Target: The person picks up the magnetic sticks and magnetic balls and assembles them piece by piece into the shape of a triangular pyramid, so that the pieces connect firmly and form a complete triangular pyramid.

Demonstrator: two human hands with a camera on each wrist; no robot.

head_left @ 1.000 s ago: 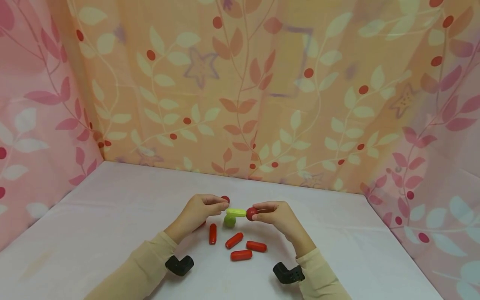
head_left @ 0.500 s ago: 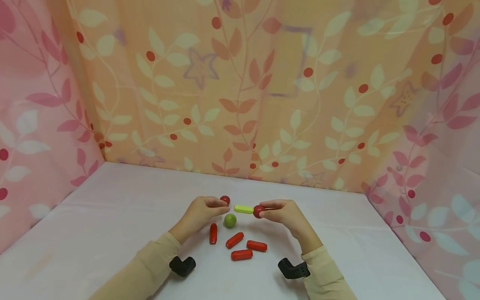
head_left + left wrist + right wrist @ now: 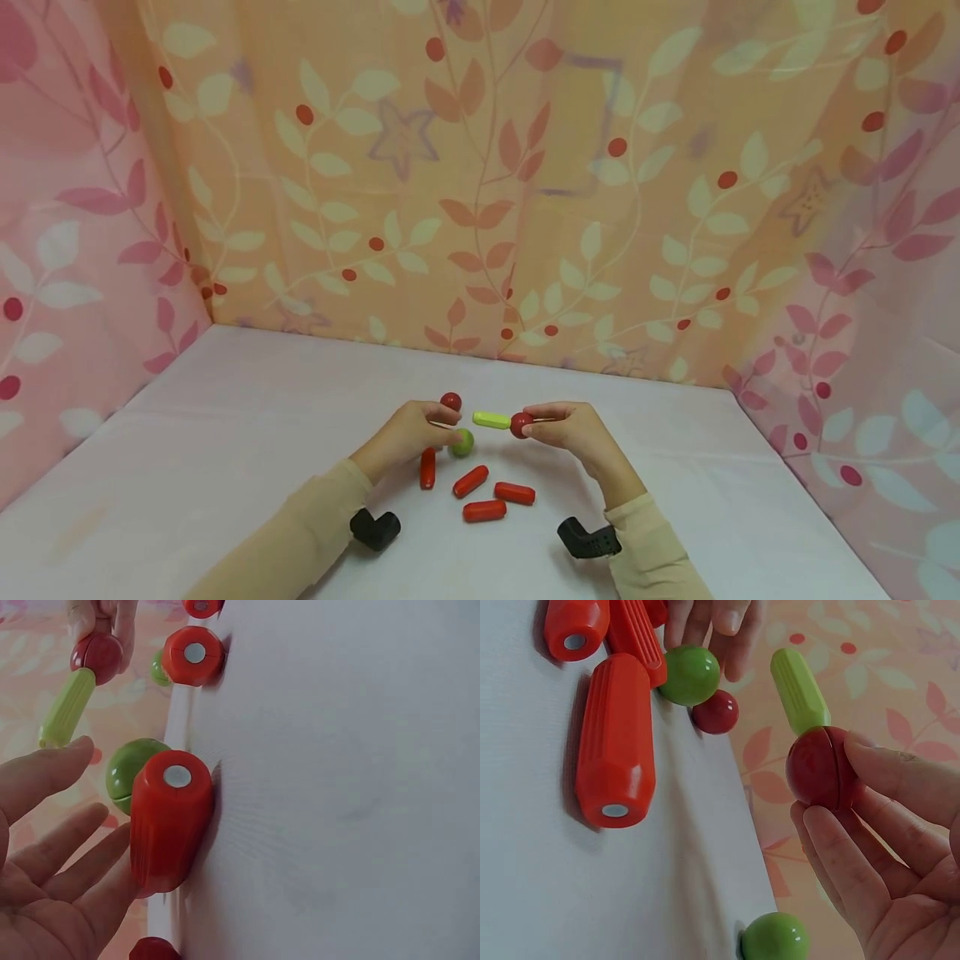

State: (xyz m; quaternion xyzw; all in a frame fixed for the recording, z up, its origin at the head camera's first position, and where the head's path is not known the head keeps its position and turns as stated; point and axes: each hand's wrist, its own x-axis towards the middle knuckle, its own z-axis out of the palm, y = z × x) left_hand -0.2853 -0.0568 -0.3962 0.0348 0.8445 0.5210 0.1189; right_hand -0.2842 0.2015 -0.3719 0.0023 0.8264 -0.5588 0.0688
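My right hand pinches a red ball between thumb and fingers. From the ball a yellow-green rod sticks out to the left, its far end free, above the table. My left hand holds nothing; its fingers are parted in the left wrist view. Its fingertips are beside a green ball on the table, and I cannot tell if they touch. Just beyond them lies a second red ball. A red rod with a round metal end lies close to the left fingers.
Several red rods, among them one at the front, lie between the forearms. Another green ball sits on the white table, hidden in the head view. Patterned curtains enclose the back and sides. Each wrist carries a black camera mount.
My right hand has moved rightward with the red ball and rod, taking the rod away from above the green ball. My left hand has shifted slightly right and nearer, to the green ball.
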